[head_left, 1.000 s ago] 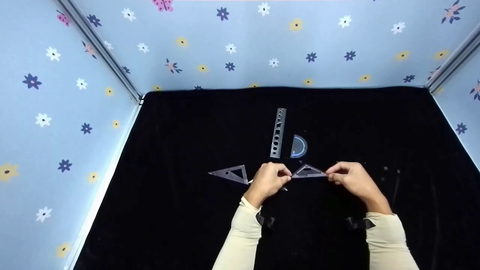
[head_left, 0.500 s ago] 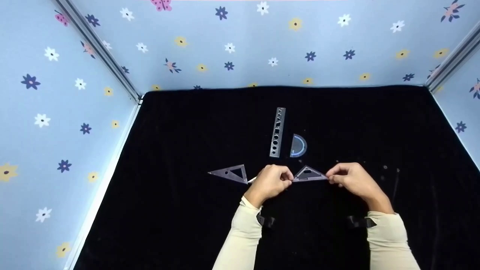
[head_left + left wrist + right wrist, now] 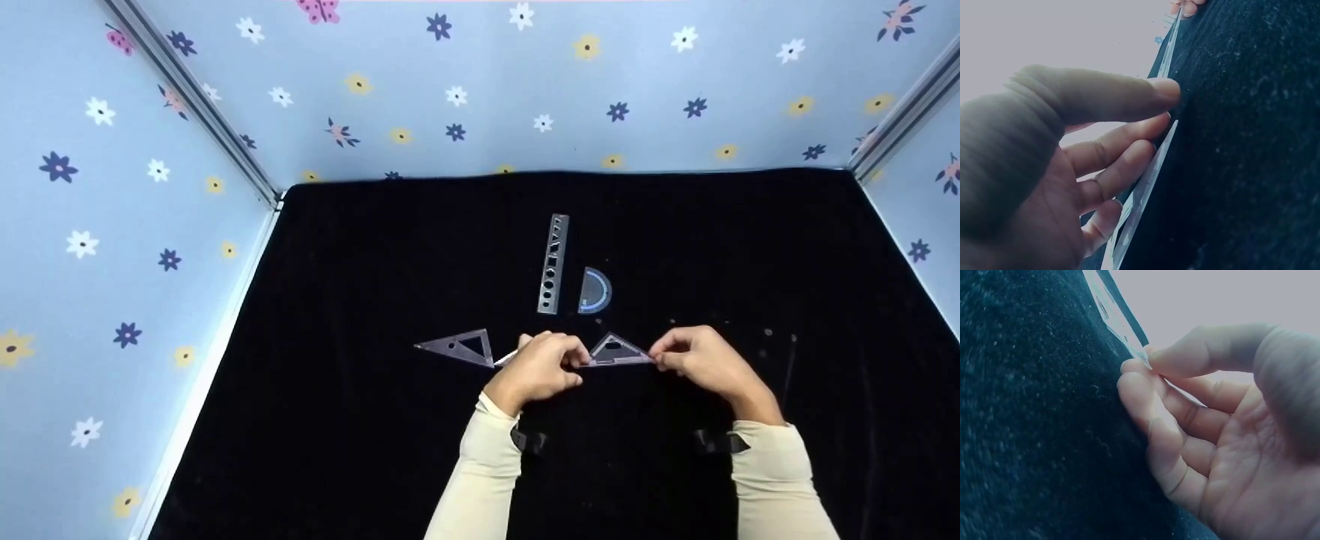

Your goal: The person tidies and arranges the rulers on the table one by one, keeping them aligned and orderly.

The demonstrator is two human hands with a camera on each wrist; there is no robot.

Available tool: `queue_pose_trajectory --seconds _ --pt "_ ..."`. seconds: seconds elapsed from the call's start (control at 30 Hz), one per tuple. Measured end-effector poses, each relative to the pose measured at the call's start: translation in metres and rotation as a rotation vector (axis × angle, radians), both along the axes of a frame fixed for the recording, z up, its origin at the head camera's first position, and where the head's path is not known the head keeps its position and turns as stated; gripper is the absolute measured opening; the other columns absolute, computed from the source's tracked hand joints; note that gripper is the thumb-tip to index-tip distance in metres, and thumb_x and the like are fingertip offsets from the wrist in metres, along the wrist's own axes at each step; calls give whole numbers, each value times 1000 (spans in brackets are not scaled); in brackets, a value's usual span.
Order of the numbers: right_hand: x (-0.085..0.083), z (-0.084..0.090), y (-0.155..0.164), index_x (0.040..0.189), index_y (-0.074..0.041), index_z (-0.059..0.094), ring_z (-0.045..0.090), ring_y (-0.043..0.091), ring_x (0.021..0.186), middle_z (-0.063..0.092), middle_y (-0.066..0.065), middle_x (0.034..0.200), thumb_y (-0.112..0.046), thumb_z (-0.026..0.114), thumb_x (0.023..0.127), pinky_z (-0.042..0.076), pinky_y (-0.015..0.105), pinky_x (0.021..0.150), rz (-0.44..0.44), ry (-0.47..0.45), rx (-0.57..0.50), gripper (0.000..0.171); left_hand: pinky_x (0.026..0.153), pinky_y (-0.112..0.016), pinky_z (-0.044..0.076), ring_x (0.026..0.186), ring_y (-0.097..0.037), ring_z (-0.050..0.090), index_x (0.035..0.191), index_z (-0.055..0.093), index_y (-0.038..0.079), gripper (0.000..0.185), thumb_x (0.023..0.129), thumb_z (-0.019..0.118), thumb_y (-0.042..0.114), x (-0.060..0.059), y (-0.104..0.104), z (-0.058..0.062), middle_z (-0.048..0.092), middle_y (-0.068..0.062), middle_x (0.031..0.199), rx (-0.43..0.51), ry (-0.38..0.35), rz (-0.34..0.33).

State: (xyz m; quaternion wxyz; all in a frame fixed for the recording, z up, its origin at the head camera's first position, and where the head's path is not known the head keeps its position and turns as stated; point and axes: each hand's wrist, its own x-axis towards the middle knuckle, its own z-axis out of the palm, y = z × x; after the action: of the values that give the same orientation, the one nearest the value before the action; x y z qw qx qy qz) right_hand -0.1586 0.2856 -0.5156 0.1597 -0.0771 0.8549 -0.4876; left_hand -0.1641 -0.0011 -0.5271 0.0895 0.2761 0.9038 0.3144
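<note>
— So, nearest first: what do the hands have?

— Both hold one clear set square (image 3: 615,350) low over the black cloth (image 3: 360,420), near the front middle. The left hand (image 3: 536,367) pinches its left corner, the right hand (image 3: 697,360) its right corner; thumb and fingers are curled onto the plastic at each end.

— How do you judge it handles?

— Light, thin and stiff, I'd say, but smooth and probably slippery, and flat against cloth it gives little to catch. The corners or an edge seem the places to grip.

— Do the wrist views add anything?

— The right wrist view shows the corner tip nipped between thumb and forefinger (image 3: 1140,385); the left wrist view shows the thin edge (image 3: 1145,185) along the fingers. Only the head view shows what lies farther off: another set square (image 3: 459,347) to the left, then a protractor (image 3: 595,291) and a stencil ruler (image 3: 551,264).
</note>
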Motion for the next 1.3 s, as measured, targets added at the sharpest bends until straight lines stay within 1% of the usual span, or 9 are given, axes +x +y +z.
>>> queue_pose_trajectory --seconds 0.23,0.43,0.63,0.73,0.83,0.97,1.07,1.13,1.3 --pt "0 -1 -1 93 0 74 62 16 71 70 10 83 2 67 83 50 24 59 19 21 5 12 82 -31 33 91 -2 56 98 73 25 23 79 80 13 -1 -1 -2 66 17 89 8 -8 6" --pt "0 -3 -1 92 0 73 62 15 72 70 11 83 3 67 83 51 24 62 34 35 -6 12 82 -31 33 91 -3 56 99 73 24 24 80 78 10 -1 -1 -4 67 18 89 15 -10 9" --pt "1 -2 -2 100 3 70 62 17 71 69 13 85 2 69 84 50 24 58 26 8 -32 17 83 -31 34 92 -4 57 103 72 23 25 81 77 11 -1 -1 -3 68 18 89 3 -2 27" --pt "1 -1 -2 103 3 70 62 17 71 70 12 85 0 70 84 49 24 57 32 5 -17 18 83 -31 34 92 -5 58 105 73 22 26 81 77 12 -1 0 -3 68 17 88 -5 8 39" --pt "1 0 -2 102 2 72 62 17 71 70 11 83 -2 70 85 49 24 58 49 14 5 17 83 -32 35 92 -5 58 105 74 21 26 81 77 11 -1 1 -4 68 17 88 -6 11 46" --pt "1 0 -1 99 1 73 62 16 70 70 9 82 -1 71 84 49 24 58 71 25 28 16 88 -33 35 91 -3 58 101 75 20 22 81 76 10 -2 1 -4 67 16 86 -5 12 51" --pt "1 0 0 98 1 73 63 16 70 70 8 81 -1 71 83 50 24 60 83 29 40 15 89 -33 35 90 -2 59 99 75 20 20 82 76 10 -2 1 -5 67 17 85 -11 15 49" --pt "1 0 1 98 1 73 63 16 71 69 8 81 0 70 83 51 24 61 88 26 46 15 86 -32 35 89 -2 59 98 75 21 19 82 76 11 -2 2 -5 67 17 85 -19 19 48" --pt "1 0 1 97 1 72 63 17 70 69 7 80 0 69 84 51 25 61 91 18 60 13 81 -31 34 89 -2 58 96 76 24 16 81 79 17 -2 2 -3 66 18 85 -44 27 46"
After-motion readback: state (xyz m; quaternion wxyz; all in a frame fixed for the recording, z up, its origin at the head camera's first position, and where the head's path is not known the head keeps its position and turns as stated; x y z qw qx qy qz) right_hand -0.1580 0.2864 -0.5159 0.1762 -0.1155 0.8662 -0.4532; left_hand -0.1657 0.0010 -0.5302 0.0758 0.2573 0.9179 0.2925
